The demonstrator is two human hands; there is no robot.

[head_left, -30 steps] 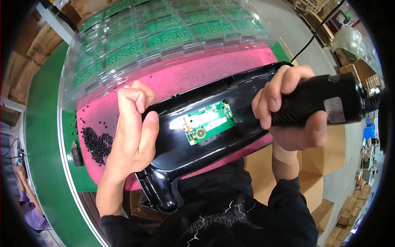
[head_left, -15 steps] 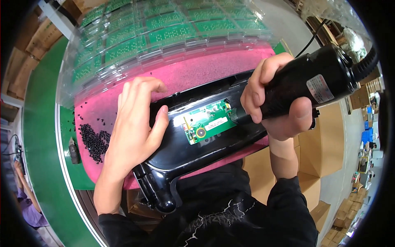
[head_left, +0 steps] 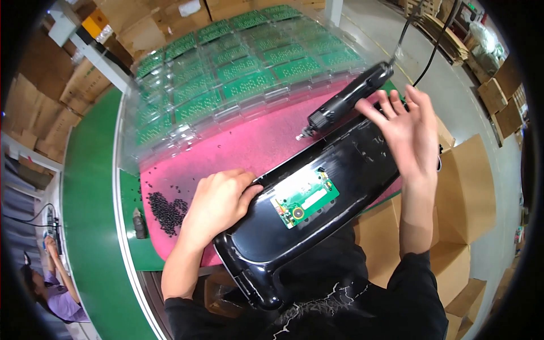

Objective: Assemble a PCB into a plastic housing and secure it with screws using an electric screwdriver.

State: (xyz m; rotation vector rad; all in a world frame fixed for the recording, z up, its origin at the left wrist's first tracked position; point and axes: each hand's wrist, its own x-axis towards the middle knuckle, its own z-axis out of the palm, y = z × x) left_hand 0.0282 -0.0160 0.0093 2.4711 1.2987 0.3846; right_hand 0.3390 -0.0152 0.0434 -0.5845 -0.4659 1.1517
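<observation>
A glossy black plastic housing (head_left: pixel 362 161) lies slantwise in front of me, its handle-like end pointing toward my body. On its surface sits a green circuit board (head_left: pixel 309 197) with a white label and small components. My left hand (head_left: pixel 222 201) is closed over the housing's far left edge, fingertips hidden. Fingers spread and holding nothing, my right hand (head_left: pixel 412 129) is above the housing's right end. Just beyond it a black electric screwdriver (head_left: pixel 351 96) hangs tilted from its cord, bit pointing down and left over the pink mat (head_left: pixel 243 147).
Stacked clear trays (head_left: pixel 226 102) of green boards fill the table's back. Small black screws (head_left: pixel 167 212) lie piled at the mat's left, beside a dark small object (head_left: pixel 139 224). An open cardboard box (head_left: pixel 464 192) stands at right. Another person (head_left: pixel 59 294) is at far left.
My right hand has let go of the electric screwdriver and opened; the screwdriver now hangs farther off. My left hand has closed on the housing's edge. The whole view has shifted.
</observation>
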